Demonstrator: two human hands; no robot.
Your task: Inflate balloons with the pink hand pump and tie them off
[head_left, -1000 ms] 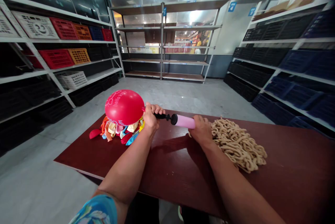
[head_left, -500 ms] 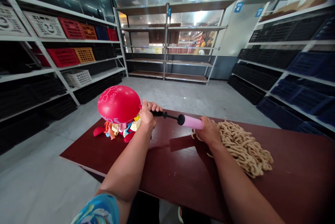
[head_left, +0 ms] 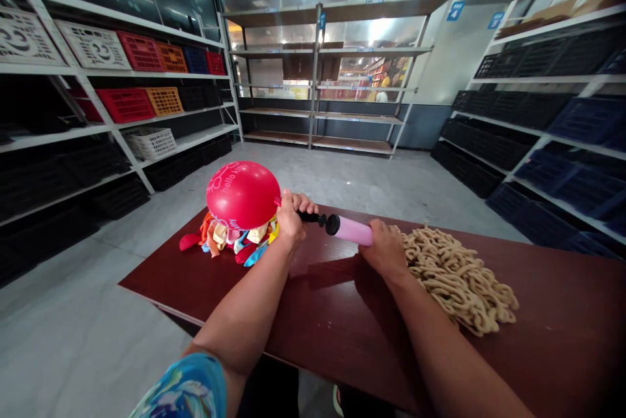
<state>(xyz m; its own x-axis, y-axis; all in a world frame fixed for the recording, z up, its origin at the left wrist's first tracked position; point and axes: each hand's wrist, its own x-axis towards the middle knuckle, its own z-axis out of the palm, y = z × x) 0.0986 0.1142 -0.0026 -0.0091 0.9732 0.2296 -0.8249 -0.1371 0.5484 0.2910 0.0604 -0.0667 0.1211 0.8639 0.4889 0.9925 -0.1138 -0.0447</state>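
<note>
Two hands working a pump: left hand (head_left: 292, 217) is clamping its fingers on the neck of the red balloon (head_left: 243, 194) at the pump's black nozzle, right hand (head_left: 386, 250) is gripping the pink pump (head_left: 349, 229) barrel. Barrel is sitting closer to the nozzle than half a second ago, rod pushed in, balloon staying round above the worktop (head_left: 317, 313). Flat balloons pile (head_left: 229, 240) lying under it, tan cord heap (head_left: 460, 281) touching the right hand.
</note>
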